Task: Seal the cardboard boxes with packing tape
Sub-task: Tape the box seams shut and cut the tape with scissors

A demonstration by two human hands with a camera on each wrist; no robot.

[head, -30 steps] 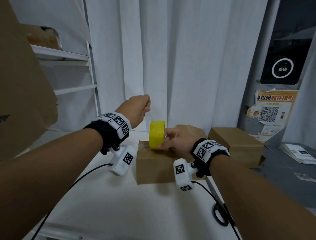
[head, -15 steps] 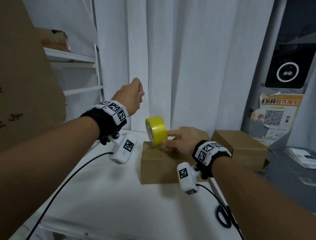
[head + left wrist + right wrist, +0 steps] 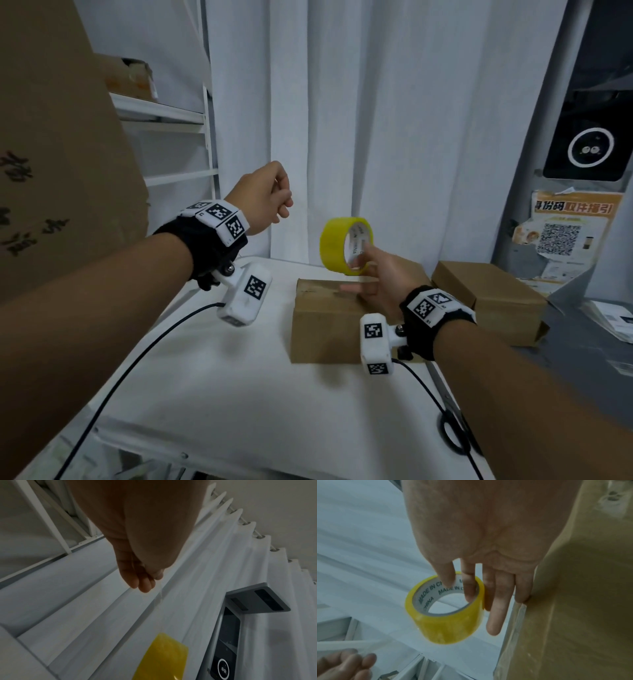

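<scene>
My right hand (image 3: 365,256) holds the yellow tape roll (image 3: 337,245) just above the far edge of the brown cardboard box (image 3: 325,325). In the right wrist view, the thumb and a finger of that right hand (image 3: 465,588) sit inside the core of the tape roll (image 3: 447,626), with the other fingers outside, beside the box (image 3: 582,615). My left hand (image 3: 285,205) is raised up and left of the roll, its fingertips pinched together. In the left wrist view, a thin clear strip of tape (image 3: 162,609) runs from the left hand (image 3: 147,582) down to the tape roll (image 3: 163,655).
A second cardboard box (image 3: 489,294) sits at the right behind the first. Black scissors (image 3: 452,435) lie near the right edge of the white table (image 3: 222,394). A large cardboard sheet (image 3: 51,154) and a white shelf (image 3: 161,113) stand at the left, with a curtain behind.
My right hand has lifted the roll off the box top and turned its core toward me. My left hand has risen up and left, away from the roll.
</scene>
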